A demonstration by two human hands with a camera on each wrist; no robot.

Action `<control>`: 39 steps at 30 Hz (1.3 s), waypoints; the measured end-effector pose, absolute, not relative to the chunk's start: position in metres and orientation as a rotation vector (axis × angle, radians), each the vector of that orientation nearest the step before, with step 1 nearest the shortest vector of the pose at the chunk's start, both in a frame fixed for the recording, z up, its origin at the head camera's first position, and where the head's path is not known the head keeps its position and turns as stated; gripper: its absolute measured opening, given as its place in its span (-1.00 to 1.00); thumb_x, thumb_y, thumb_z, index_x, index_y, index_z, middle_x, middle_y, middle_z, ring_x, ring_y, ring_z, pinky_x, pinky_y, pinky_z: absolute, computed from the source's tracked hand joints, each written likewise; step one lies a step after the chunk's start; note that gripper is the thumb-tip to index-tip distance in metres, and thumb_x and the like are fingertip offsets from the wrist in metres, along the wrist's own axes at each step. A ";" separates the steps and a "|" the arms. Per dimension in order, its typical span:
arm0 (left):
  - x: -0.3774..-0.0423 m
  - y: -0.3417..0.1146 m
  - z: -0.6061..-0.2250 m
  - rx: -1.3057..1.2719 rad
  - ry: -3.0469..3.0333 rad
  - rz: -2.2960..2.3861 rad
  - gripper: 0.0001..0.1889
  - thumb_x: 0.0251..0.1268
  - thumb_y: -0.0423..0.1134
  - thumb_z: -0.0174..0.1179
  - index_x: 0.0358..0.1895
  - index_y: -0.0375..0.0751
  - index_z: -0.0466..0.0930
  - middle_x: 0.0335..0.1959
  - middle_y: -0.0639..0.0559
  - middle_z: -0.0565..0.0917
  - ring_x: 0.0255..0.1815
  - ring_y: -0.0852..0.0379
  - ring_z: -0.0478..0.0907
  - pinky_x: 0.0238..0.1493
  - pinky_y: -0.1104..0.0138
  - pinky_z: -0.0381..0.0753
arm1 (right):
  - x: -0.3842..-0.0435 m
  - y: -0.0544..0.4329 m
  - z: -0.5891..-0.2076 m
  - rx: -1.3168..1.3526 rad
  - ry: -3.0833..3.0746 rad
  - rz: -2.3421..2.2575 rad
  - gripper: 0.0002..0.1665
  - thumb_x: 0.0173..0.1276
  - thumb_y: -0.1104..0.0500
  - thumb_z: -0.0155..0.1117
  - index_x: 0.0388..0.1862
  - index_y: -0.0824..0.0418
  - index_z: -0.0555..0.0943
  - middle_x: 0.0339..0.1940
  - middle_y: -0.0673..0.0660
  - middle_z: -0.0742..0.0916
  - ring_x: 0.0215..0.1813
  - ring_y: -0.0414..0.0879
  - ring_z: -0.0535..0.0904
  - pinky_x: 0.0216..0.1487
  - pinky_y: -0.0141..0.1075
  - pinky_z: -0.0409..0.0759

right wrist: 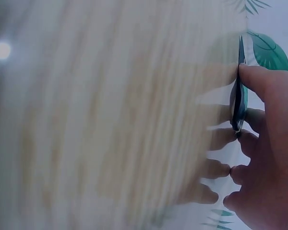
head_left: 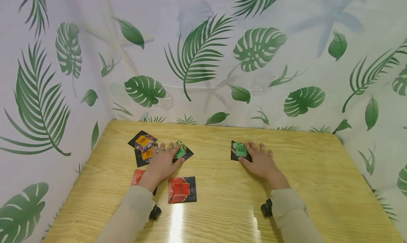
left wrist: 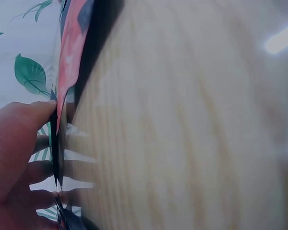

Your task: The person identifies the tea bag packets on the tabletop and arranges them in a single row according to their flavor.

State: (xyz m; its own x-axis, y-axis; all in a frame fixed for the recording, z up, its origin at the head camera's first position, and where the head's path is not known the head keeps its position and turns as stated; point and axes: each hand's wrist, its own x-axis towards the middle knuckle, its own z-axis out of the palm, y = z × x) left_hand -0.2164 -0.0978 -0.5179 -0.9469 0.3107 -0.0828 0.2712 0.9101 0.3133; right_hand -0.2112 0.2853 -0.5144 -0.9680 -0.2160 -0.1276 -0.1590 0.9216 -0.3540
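Note:
Small flat square packets lie on the wooden table. My left hand (head_left: 163,164) rests with fingers spread, its thumb and index finger on a green-and-black packet (head_left: 181,151). Further right, my right hand (head_left: 261,162) touches another green-and-black packet (head_left: 240,150) with thumb and index finger, the other fingers spread on the tabletop. The right wrist view shows this packet (right wrist: 238,103) edge-on, flat on the surface under the fingertips. In the left wrist view, a red packet (left wrist: 73,57) sits nearer than the left hand (left wrist: 12,148) and partly covers what it touches.
Two orange-labelled packets, one (head_left: 142,140) overlapping the other (head_left: 146,156), lie beside the left fingers. A red packet (head_left: 137,177) is partly hidden under the left wrist; another red packet (head_left: 182,190) lies right of it. A leaf-patterned cloth (head_left: 203,105) hangs behind the table (head_left: 222,214).

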 end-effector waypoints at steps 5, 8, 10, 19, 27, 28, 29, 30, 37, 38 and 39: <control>-0.216 -0.097 -0.519 0.447 2.939 0.449 -0.27 0.62 0.22 0.04 0.70 0.03 0.18 0.70 -0.21 0.19 0.70 -0.46 0.04 0.59 -0.46 -0.04 | -0.213 0.296 -0.520 -0.255 2.915 -0.509 -0.06 0.66 -0.31 -0.04 0.76 0.20 0.08 0.74 0.40 0.14 0.68 0.63 -0.17 0.49 0.65 -0.20; -0.216 -0.096 -0.518 0.445 2.936 0.446 -0.27 0.62 0.23 0.04 0.70 0.03 0.18 0.70 -0.21 0.19 0.70 -0.46 0.04 0.59 -0.46 -0.05 | -0.213 0.303 -0.521 -0.237 2.908 -0.511 -0.06 0.66 -0.31 -0.05 0.76 0.19 0.07 0.75 0.40 0.12 0.68 0.64 -0.19 0.49 0.65 -0.23; -0.216 -0.095 -0.518 0.444 2.936 0.449 -0.27 0.62 0.22 0.05 0.70 0.03 0.19 0.70 -0.21 0.19 0.70 -0.46 0.04 0.59 -0.46 -0.05 | -0.212 0.309 -0.520 -0.235 2.906 -0.514 -0.06 0.66 -0.32 -0.06 0.76 0.19 0.06 0.75 0.40 0.12 0.67 0.65 -0.20 0.48 0.66 -0.23; -0.216 -0.095 -0.516 0.450 2.933 0.456 -0.28 0.63 0.21 0.05 0.70 0.03 0.20 0.70 -0.21 0.20 0.69 -0.46 0.05 0.59 -0.47 -0.03 | -0.215 0.339 -0.521 -0.245 2.884 -0.490 -0.04 0.67 -0.35 -0.10 0.77 0.18 0.01 0.75 0.42 0.10 0.66 0.67 -0.18 0.44 0.69 -0.23; -0.216 -0.096 -0.517 0.448 2.930 0.456 -0.28 0.63 0.21 0.04 0.70 0.03 0.19 0.70 -0.21 0.19 0.70 -0.46 0.05 0.58 -0.47 -0.03 | -0.215 0.364 -0.523 -0.220 2.871 -0.455 -0.01 0.66 -0.38 -0.14 0.78 0.19 -0.01 0.75 0.42 0.09 0.64 0.71 -0.21 0.41 0.71 -0.27; -0.216 -0.096 -0.517 0.448 2.930 0.458 -0.28 0.63 0.21 0.04 0.70 0.03 0.19 0.70 -0.21 0.19 0.70 -0.46 0.05 0.58 -0.47 -0.03 | -0.215 0.366 -0.522 -0.217 2.871 -0.456 -0.01 0.66 -0.38 -0.13 0.78 0.20 -0.01 0.74 0.43 0.09 0.64 0.72 -0.21 0.40 0.71 -0.27; -0.216 -0.096 -0.518 0.448 2.931 0.458 -0.28 0.63 0.21 0.04 0.70 0.03 0.19 0.70 -0.21 0.19 0.70 -0.46 0.04 0.58 -0.47 -0.03 | -0.214 0.368 -0.522 -0.215 2.872 -0.461 -0.01 0.66 -0.37 -0.12 0.77 0.20 0.00 0.74 0.44 0.09 0.63 0.73 -0.21 0.40 0.72 -0.27; -0.216 -0.096 -0.518 0.448 2.931 0.458 -0.28 0.63 0.21 0.04 0.70 0.04 0.19 0.70 -0.21 0.19 0.70 -0.46 0.04 0.58 -0.47 -0.04 | -0.214 0.369 -0.521 -0.215 2.870 -0.469 -0.01 0.66 -0.36 -0.11 0.77 0.21 0.00 0.74 0.44 0.09 0.63 0.73 -0.21 0.39 0.72 -0.27; -0.217 -0.097 -0.520 0.437 2.945 0.461 -0.28 0.62 0.21 0.05 0.70 0.05 0.19 0.69 -0.21 0.21 0.70 -0.46 0.06 0.59 -0.46 -0.04 | -0.213 0.372 -0.518 -0.219 2.846 -0.521 0.00 0.66 -0.34 -0.08 0.77 0.23 -0.03 0.74 0.45 0.06 0.63 0.73 -0.23 0.41 0.70 -0.23; -0.217 -0.097 -0.520 0.436 2.948 0.460 -0.28 0.62 0.21 0.05 0.70 0.05 0.20 0.69 -0.21 0.21 0.69 -0.46 0.06 0.59 -0.46 -0.04 | -0.213 0.372 -0.517 -0.221 2.846 -0.521 0.00 0.66 -0.34 -0.08 0.77 0.23 -0.03 0.74 0.45 0.06 0.63 0.73 -0.23 0.41 0.70 -0.22; -0.217 -0.097 -0.520 0.436 2.951 0.458 -0.28 0.63 0.21 0.05 0.70 0.05 0.20 0.69 -0.21 0.22 0.69 -0.46 0.06 0.59 -0.46 -0.04 | -0.213 0.372 -0.516 -0.223 2.846 -0.523 0.00 0.66 -0.34 -0.08 0.77 0.23 -0.03 0.74 0.45 0.06 0.62 0.73 -0.22 0.41 0.70 -0.22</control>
State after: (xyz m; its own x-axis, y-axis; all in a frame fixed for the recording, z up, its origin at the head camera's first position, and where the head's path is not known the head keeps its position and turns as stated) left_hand -0.2165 -0.0970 -0.5195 -0.9508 0.3000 -0.0769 0.2625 0.9125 0.3137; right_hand -0.2127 0.3722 -0.5164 -0.9599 -0.1910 -0.2053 -0.1056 0.9245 -0.3663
